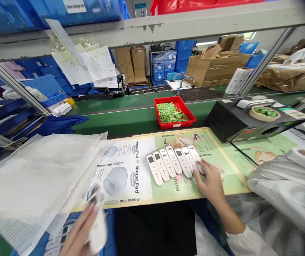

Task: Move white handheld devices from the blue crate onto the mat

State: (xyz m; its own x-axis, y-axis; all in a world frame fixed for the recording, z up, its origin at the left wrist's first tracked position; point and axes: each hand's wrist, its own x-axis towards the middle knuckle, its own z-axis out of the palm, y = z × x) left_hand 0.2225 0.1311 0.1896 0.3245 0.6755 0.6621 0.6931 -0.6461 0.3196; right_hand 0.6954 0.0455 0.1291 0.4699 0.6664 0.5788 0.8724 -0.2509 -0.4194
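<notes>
A row of several white handheld devices (170, 167), each with a small dark screen at its top end, lies side by side on the printed Mouse Pad sheet. My right hand (209, 181) is at the right end of this row, thumb and fingers closed about the lower part of the rightmost device (194, 153). At the lower left, below the table's front edge, my left hand (79, 231) grips another white handheld device (99, 229), smeared by motion. More such devices (58, 241) lie low beside that hand, partly hidden behind it.
A red tray (177, 124) of green-and-yellow batteries stands behind the sheet. To its right sits a black box (228, 122) with a tape roll (264, 113) on top. White foam sheets (35, 170) cover the left side. Someone's pale sleeve (283, 181) is at right. An overhead shelf (168, 30) crosses above.
</notes>
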